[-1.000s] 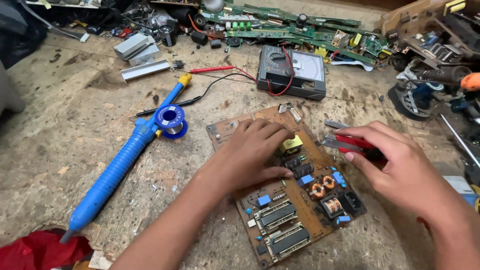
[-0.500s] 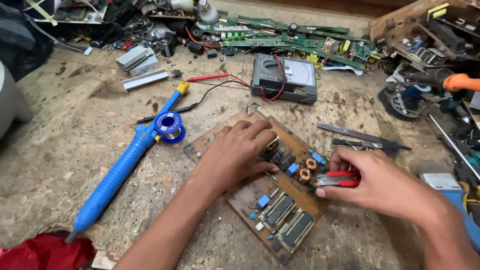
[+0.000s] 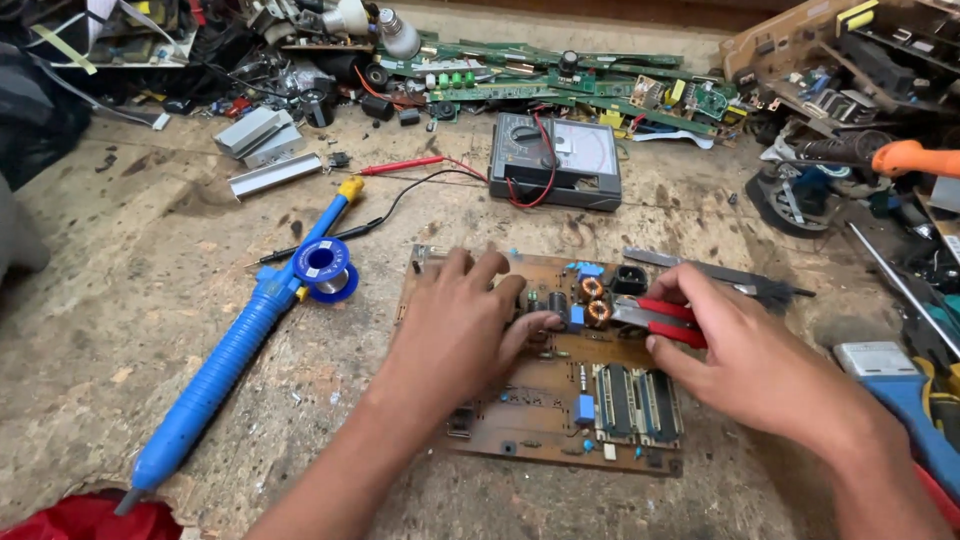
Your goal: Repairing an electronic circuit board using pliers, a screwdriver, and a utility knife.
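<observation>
A worn, dusty worktop (image 3: 120, 300) fills the view, seen from above. A row of green boards (image 3: 560, 85) and scrap parts lines its far edge, and tools crowd its right edge. A long blue pump (image 3: 235, 365) lies slantwise on the left half, its yellow tip pointing toward the far edge, with a blue solder spool (image 3: 327, 268) touching its side. A grey meter (image 3: 555, 160) with red and black leads sits near the far edge, just beyond the middle. A brown board (image 3: 545, 400) lies flat at the middle, toward the near edge, carrying copper coils and black parts. The left hand (image 3: 460, 325) rests palm down on the board's left half, fingers spread loosely, thumb beside a small dark capacitor, gripping nothing. The right hand (image 3: 745, 355) is over the board's right edge, closed around red-handled pliers (image 3: 655, 320) whose tip points at the coils. Tweezers (image 3: 690, 265) lie just beyond the board.
</observation>
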